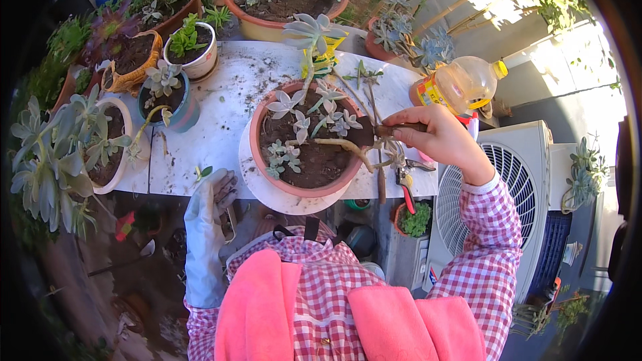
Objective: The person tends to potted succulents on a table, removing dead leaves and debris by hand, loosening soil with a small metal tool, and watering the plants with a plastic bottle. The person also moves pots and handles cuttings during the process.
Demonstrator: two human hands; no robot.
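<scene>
My right hand (434, 133), bare, grips the wooden handle of a small trowel (362, 133), whose dark blade is over the right side of a terracotta-coloured pot (257, 148). Several pale succulents (301, 123) grow in the pot's dark soil (316, 165), and one tall stem rises at the back. A bare, thick succulent stem (346, 144) reaches over the right rim. The pot rests on a round white stand. My left hand (223, 188), in a pale, soil-stained glove, is at the table's front edge, left of the pot; whether it holds anything is unclear.
Red-handled pruning shears (407, 193) lie at the table's right front. A plastic bottle with a yellow cap (459, 82) stands behind them. Potted succulents (170, 103) line the left side. A large planter (286, 25) is at the back. An air-conditioner unit (501, 185) is on the right.
</scene>
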